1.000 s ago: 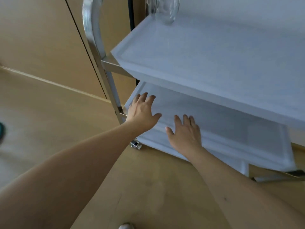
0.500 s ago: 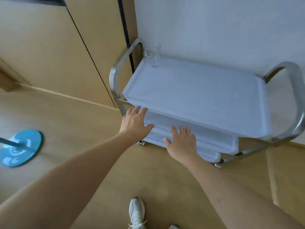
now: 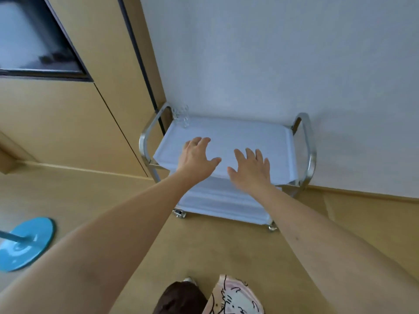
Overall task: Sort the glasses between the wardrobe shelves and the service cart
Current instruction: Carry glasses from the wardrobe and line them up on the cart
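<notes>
Both hands spread wide, empty, over service cart (image 3: 229, 134) top tray: left hand (image 3: 196, 158), right hand (image 3: 250, 169). Clear glass (image 3: 181, 115) upright at far left corner. Blue round base (image 3: 25, 242) on floor, near left.

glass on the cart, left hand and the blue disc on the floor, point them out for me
glass (image 3: 181, 116), head view, on its clear wall
left hand (image 3: 196, 158), head view, on the back of the hand
blue disc (image 3: 34, 232), head view, on its flat top, right of the pole
</notes>
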Demonstrator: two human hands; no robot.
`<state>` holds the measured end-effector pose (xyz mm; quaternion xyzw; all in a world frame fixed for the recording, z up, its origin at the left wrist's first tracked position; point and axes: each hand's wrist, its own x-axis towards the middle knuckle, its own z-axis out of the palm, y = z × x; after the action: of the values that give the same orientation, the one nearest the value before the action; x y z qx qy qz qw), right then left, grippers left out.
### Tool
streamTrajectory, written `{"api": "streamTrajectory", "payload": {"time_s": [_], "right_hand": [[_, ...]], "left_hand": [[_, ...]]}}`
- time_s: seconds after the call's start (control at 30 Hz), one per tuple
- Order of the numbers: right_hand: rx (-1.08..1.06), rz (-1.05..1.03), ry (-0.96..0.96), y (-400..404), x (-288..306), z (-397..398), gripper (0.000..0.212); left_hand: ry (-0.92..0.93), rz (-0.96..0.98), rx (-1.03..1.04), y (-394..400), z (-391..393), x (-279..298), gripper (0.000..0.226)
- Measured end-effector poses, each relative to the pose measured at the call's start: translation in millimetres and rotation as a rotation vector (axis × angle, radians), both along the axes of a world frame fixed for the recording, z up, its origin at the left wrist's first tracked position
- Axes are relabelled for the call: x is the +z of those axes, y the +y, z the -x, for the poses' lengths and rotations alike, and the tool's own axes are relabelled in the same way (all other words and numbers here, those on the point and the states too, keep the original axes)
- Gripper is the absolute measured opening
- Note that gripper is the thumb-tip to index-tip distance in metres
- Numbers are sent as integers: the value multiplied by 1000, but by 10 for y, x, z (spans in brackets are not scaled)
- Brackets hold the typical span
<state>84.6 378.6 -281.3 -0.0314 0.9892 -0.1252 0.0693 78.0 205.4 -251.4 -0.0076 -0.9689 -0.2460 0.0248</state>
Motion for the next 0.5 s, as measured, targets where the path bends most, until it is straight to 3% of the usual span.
{"api": "streamTrajectory", "payload": {"time_s": [0.17, 0.5], "right_hand": [[-153, 12, 26, 457, 136, 24, 68], [-506, 8, 81, 1251, 237, 98, 68]], "left_hand": [[45, 4, -125, 434, 269, 71, 70], [56, 103, -581, 1551, 1092, 93, 72]]}}
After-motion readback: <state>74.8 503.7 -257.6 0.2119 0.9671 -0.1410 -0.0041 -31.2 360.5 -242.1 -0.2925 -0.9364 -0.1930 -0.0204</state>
